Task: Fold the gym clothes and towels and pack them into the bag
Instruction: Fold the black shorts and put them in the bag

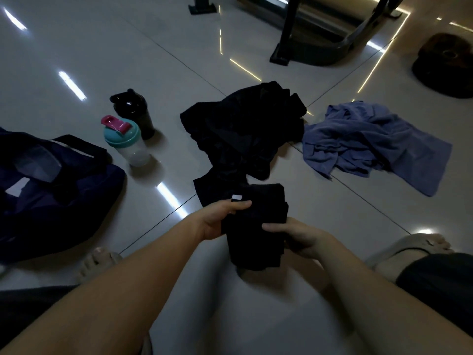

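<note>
A folded black garment [258, 221] with a small white tag is lifted a little above the floor between both hands. My left hand [220, 217] grips its left edge, thumb on top near the tag. My right hand [294, 235] grips its right edge. Beyond it lies a heap of black clothes [243, 129]. A crumpled blue towel [368, 139] is spread on the floor to the right. The dark navy bag [51, 190] sits open at the left.
A clear shaker bottle with a teal lid [128, 142] and a black bottle [137, 112] stand between the bag and the clothes. Dark gym equipment [320, 34] stands at the back; a dark round object [446, 65] lies at far right. My sandalled feet flank the glossy tile floor.
</note>
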`<action>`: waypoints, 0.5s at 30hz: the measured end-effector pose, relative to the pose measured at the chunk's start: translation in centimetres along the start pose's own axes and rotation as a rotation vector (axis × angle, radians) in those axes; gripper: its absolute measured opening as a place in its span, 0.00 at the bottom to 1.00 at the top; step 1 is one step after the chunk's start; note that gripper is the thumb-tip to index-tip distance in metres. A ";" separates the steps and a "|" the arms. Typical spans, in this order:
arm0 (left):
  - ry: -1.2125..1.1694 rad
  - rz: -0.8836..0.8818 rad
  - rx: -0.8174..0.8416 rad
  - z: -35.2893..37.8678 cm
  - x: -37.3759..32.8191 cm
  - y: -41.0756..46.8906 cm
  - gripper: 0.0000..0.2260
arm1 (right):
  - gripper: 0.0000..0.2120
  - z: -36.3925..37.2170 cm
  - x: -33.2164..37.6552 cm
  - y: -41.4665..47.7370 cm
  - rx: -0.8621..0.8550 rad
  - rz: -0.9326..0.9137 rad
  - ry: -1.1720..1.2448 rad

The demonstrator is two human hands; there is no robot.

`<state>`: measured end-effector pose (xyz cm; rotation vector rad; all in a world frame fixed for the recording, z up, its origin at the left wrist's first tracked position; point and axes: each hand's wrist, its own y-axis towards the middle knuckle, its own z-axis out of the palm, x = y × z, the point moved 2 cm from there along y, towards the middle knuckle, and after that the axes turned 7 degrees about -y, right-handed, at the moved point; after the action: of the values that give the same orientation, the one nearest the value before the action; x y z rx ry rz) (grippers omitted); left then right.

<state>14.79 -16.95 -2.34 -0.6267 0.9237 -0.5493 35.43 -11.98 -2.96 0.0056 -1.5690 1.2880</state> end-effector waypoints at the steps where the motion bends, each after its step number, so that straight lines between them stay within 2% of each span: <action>1: 0.013 0.009 0.016 -0.1 -1.1 -0.4 0.18 | 0.30 0.3 0.8 -0.3 0.027 -0.024 0.059; 4: 0.113 0.039 0.028 -0.3 -4.5 -2.0 0.20 | 0.24 1.8 3.9 -1.3 0.035 -0.102 0.119; 8: 0.170 0.100 -0.041 -0.4 -8.6 -5.2 0.24 | 0.25 3.8 8.7 -2.8 -0.132 -0.174 -0.050; 11: 0.118 0.167 0.017 -0.3 -10.8 -9.3 0.26 | 0.23 5.4 12.2 -4.8 -0.186 -0.264 -0.139; 15: 0.061 0.273 0.041 0.0 -11.6 -13.8 0.23 | 0.19 8.1 16.0 -7.3 -0.126 -0.332 -0.174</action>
<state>6.84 -18.72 13.72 -0.4398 1.0339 -0.3429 26.89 -11.76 14.47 0.2941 -1.7109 0.9472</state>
